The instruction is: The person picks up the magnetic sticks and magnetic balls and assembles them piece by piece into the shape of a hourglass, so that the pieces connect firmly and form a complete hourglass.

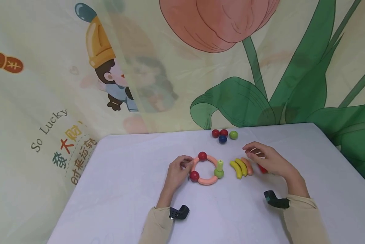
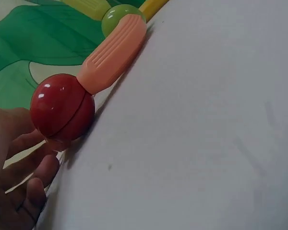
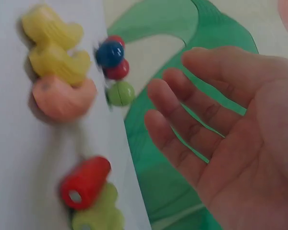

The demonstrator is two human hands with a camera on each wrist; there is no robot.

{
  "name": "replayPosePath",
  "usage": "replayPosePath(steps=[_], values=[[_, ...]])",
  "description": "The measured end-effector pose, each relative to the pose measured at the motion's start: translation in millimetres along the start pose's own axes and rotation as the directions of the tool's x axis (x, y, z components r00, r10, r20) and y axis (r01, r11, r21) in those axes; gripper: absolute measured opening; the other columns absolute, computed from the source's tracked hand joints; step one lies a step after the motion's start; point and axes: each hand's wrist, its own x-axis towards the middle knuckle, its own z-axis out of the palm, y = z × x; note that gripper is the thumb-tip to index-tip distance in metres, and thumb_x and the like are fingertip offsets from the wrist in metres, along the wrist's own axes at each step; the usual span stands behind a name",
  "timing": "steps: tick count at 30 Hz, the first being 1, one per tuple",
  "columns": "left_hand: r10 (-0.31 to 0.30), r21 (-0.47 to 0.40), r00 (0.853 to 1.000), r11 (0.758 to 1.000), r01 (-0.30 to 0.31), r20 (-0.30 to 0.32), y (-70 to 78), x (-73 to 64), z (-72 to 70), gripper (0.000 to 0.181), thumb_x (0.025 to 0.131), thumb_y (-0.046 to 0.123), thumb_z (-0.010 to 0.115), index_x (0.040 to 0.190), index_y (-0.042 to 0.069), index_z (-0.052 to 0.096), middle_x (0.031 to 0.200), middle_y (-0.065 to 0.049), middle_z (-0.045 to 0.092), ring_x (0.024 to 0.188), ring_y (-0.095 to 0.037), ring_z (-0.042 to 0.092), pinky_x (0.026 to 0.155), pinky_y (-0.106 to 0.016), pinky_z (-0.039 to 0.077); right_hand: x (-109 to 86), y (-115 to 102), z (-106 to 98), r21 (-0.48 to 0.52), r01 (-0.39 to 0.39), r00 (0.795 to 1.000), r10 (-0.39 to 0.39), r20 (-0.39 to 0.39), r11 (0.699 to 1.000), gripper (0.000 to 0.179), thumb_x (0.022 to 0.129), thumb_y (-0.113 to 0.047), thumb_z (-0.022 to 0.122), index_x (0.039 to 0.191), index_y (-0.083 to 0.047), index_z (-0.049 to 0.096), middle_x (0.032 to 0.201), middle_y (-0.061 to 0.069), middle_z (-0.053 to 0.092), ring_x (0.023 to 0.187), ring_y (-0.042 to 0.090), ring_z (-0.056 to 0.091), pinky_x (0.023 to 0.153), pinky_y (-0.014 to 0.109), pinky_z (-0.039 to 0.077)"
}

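A ring of curved pink pieces (image 1: 208,181) joined by balls lies on the white-covered table. Two red balls (image 1: 194,176) sit on its left half, and a green ball (image 1: 218,173) at its right bears an upright light green stick (image 1: 220,164). At the ring's left side, my left hand (image 1: 177,172) pinches the pink piece between the red balls; the left wrist view shows its fingers behind the lower ball (image 2: 60,106). My right hand (image 1: 272,162) hovers, fingers relaxed and holding nothing, over a red piece (image 3: 86,182) and a light green piece (image 3: 102,211).
Two yellow curved pieces (image 1: 238,168) and a loose pink one (image 1: 247,166) lie side by side between the ring and my right hand. Near the back edge are two red balls (image 1: 215,133), a dark blue ball (image 1: 222,139) and another green ball (image 1: 233,135). A printed cloth hangs behind.
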Motion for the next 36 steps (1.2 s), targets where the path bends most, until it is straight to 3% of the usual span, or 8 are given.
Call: replayPosePath(steps=[6,10,14,17,26,29,32,36], values=[[0.058,0.109,0.99,0.991,-0.072,0.132,12.2,16.4,-0.2,0.039,0.089,0.036,0.063,0.126,0.022,0.058,0.118,-0.001,0.059,0.098,-0.015,0.054,0.08,-0.032,0.047,-15.0,11,-24,-0.014,-0.089,0.995,0.088,-0.054,0.996,0.044,0.096,-0.037,0.052,0.128,-0.007,0.049,0.125,0.017,0.056,0.113,0.035,0.053,0.084,0.037,0.052],[0.095,0.133,0.962,0.982,-0.132,0.255,19.2,29.7,4.3,0.046,0.089,0.036,0.064,0.132,0.024,0.053,0.128,-0.003,0.056,0.11,-0.019,0.052,0.093,-0.039,0.045,-22.2,21,-31,-0.012,-0.119,0.991,0.118,-0.067,0.993,0.045,0.095,-0.035,0.054,0.129,-0.006,0.047,0.126,0.019,0.055,0.113,0.036,0.052,0.08,0.032,0.053],[0.099,0.11,0.935,0.983,-0.144,0.341,24.7,38.4,7.9,0.04,0.089,0.032,0.064,0.127,0.021,0.059,0.128,-0.003,0.059,0.115,-0.021,0.051,0.098,-0.04,0.043,-26.5,30,-33,-0.008,-0.14,0.988,0.139,-0.074,0.99,0.045,0.095,-0.033,0.055,0.13,-0.006,0.047,0.126,0.02,0.054,0.113,0.038,0.05,0.08,0.039,0.054],[0.087,0.109,0.934,0.985,-0.132,0.346,27.5,40.5,10.0,0.033,0.089,0.03,0.064,0.121,0.02,0.063,0.124,-0.004,0.061,0.114,-0.021,0.053,0.097,-0.039,0.044,-29.3,34,-36,-0.013,-0.161,0.984,0.16,-0.08,0.987,0.045,0.096,-0.034,0.053,0.13,-0.007,0.047,0.126,0.019,0.053,0.113,0.037,0.05,0.08,0.041,0.054],[0.033,0.157,0.962,0.985,-0.078,0.271,28.1,35.3,3.8,0.03,0.088,0.032,0.065,0.116,0.02,0.064,0.116,-0.004,0.061,0.103,-0.019,0.053,0.087,-0.036,0.048,-33.8,37,-49,-0.009,-0.152,0.985,0.15,-0.09,0.988,0.045,0.096,-0.034,0.053,0.13,-0.005,0.047,0.127,0.02,0.052,0.111,0.036,0.051,0.075,0.032,0.053],[0.076,0.172,0.952,0.976,-0.132,0.297,30.9,35.9,2.8,0.032,0.088,0.029,0.065,0.119,0.019,0.063,0.118,-0.004,0.06,0.106,-0.02,0.052,0.089,-0.037,0.047,-36.9,42,-51,-0.013,-0.17,0.982,0.168,-0.087,0.985,0.046,0.096,-0.035,0.052,0.131,-0.004,0.046,0.127,0.021,0.051,0.111,0.036,0.05,0.074,0.031,0.051],[0.13,0.16,0.925,0.967,-0.198,0.358,33.8,39.6,5.0,0.032,0.089,0.027,0.064,0.121,0.019,0.063,0.12,-0.002,0.061,0.111,-0.019,0.053,0.095,-0.038,0.045,-41.6,49,-52,-0.016,-0.201,0.977,0.199,-0.079,0.98,0.048,0.096,-0.035,0.053,0.131,-0.003,0.045,0.128,0.022,0.05,0.111,0.037,0.047,0.076,0.037,0.052],[0.14,0.145,0.903,0.966,-0.214,0.405,34.9,44.0,7.7,0.026,0.09,0.027,0.063,0.115,0.02,0.066,0.113,0.001,0.064,0.107,-0.016,0.056,0.095,-0.036,0.045,-47.1,57,-53,-0.018,-0.235,0.971,0.234,-0.059,0.972,0.048,0.096,-0.035,0.053,0.13,-0.002,0.046,0.128,0.024,0.049,0.112,0.037,0.045,0.08,0.045,0.052]])
